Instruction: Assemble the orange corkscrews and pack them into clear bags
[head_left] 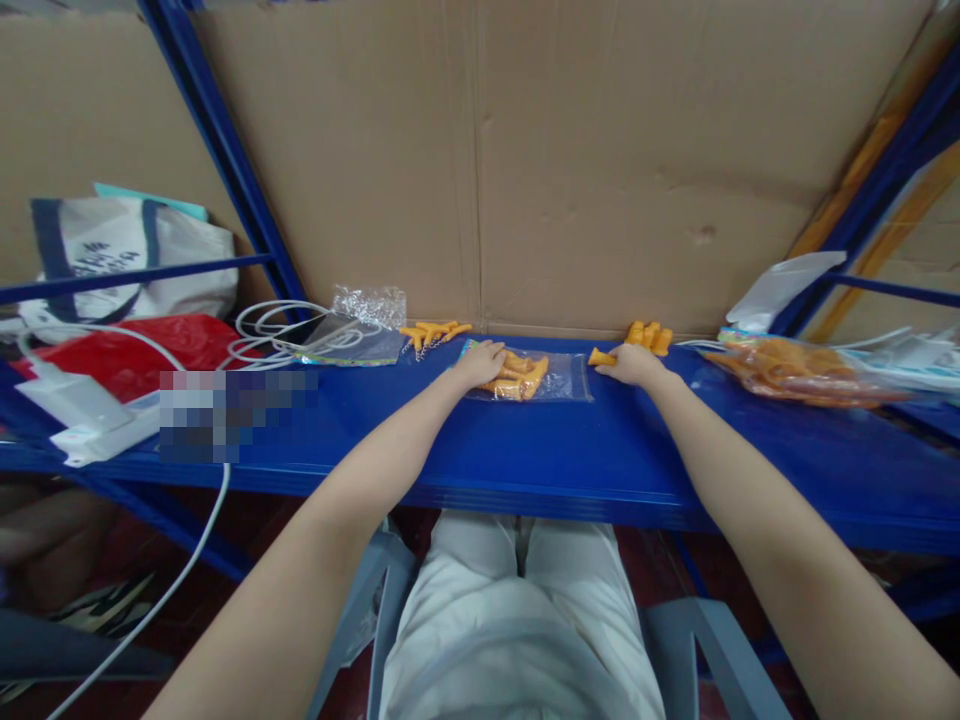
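Note:
A clear plastic bag (pixel 566 378) with several orange pieces (pixel 525 378) inside lies on the blue shelf. My left hand (pixel 481 364) rests on the bag's left end, its fingers closed on the plastic. To the right of the bag, my right hand (pixel 628 364) holds one orange piece (pixel 601 357) between its fingers. Just behind that hand stand several more orange pieces (pixel 649 337). Behind and left of my left hand is a small pile of orange pieces with chains (pixel 433 332).
Flat clear packaging (pixel 352 345) and coiled white cables (pixel 274 330) lie at the left, beside a red bag (pixel 142 345) and a power strip (pixel 112 430). A bag of orange material (pixel 802 370) sits at the right. Cardboard (pixel 480 170) closes off the back.

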